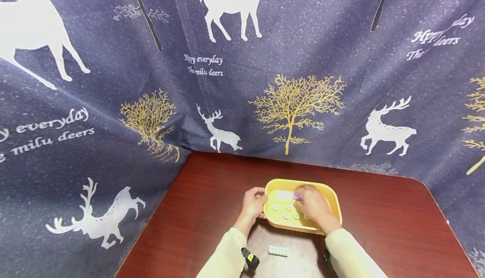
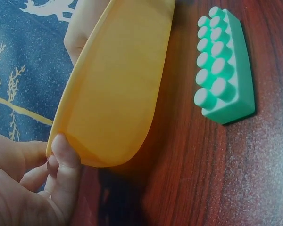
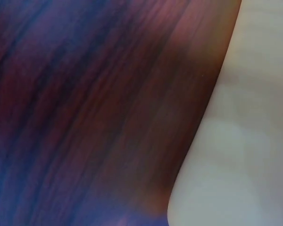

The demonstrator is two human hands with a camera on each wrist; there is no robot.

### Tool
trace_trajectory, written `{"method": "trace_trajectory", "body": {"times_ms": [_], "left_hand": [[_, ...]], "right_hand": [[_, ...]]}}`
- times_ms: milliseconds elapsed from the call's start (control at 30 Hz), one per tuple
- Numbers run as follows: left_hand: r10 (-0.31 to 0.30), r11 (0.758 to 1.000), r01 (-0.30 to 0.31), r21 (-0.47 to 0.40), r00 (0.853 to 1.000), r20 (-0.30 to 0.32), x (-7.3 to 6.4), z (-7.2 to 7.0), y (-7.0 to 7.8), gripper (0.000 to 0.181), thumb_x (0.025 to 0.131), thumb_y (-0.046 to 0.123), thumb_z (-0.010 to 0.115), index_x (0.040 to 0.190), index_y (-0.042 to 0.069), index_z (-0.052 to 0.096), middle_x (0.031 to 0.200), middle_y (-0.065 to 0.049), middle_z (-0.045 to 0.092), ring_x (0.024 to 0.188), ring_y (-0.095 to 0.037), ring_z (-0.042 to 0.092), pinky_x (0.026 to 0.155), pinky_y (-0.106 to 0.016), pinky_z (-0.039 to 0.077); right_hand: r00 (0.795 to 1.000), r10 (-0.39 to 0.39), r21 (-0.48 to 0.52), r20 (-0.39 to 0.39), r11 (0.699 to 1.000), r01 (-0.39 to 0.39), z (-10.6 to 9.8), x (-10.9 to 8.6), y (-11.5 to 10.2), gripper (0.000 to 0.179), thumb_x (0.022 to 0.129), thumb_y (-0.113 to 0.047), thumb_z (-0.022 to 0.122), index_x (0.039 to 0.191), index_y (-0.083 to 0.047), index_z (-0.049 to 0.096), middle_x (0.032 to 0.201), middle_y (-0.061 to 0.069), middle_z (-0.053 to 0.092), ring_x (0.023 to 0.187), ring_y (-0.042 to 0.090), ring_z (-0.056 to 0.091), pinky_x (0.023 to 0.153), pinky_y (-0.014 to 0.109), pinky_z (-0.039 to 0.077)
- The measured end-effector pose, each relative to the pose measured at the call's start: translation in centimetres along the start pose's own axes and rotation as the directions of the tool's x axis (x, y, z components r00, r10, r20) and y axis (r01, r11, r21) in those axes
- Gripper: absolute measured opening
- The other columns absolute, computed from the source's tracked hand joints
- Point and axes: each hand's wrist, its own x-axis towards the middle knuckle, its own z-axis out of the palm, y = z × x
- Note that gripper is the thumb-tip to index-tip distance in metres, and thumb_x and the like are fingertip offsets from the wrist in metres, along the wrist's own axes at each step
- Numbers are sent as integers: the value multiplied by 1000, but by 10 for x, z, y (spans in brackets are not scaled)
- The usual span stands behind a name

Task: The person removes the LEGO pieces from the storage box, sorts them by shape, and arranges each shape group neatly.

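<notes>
A yellow plastic tub point(image 1: 288, 226) with rounded corners stands on the table. My left hand point(image 1: 253, 203) grips its left end; in the left wrist view the thumb and fingers point(image 2: 66, 157) pinch the rim. Reaching down inside the tub, my right hand point(image 1: 313, 203) has its fingertips on a small purple patterned piece point(image 1: 298, 196). A flat white piece point(image 1: 284, 195) lies right beside that purple one. Several small round whitish pieces point(image 1: 297, 216) are on the tub floor, some partly behind the right hand. The right wrist view does not show the hand.
A pale green toy building brick point(image 2: 236, 70) with two rows of studs lies on the dark red wooden table point(image 1: 212, 193), on the near side of the tub. A blue deer-patterned cloth point(image 1: 235, 101) hangs behind and to the left.
</notes>
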Motion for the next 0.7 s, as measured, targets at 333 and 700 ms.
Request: {"method": "trace_trajectory", "body": {"times_ms": [333,700], "left_hand": [[1,1000,-1,12,1000,-7,-1,1,0,32,98,4,63,129,-4,62,94,-23,63,57,-20,62,35,-23,51],[9,1000,-9,6,1000,-6,0,1,-1,32,97,4,63,129,-4,62,94,-24,63,57,-21,62,35,-24,52]], "right_hand": [[998,-54,-15,-40,998,54,4,-1,2,26,74,6,80,93,-11,74,96,7,72,91,29,69,84,46,61],[999,-47,-13,-25,999,47,1,1,0,25,76,6,78,90,-14,73,90,4,71,86,26,68,79,44,61]]}}
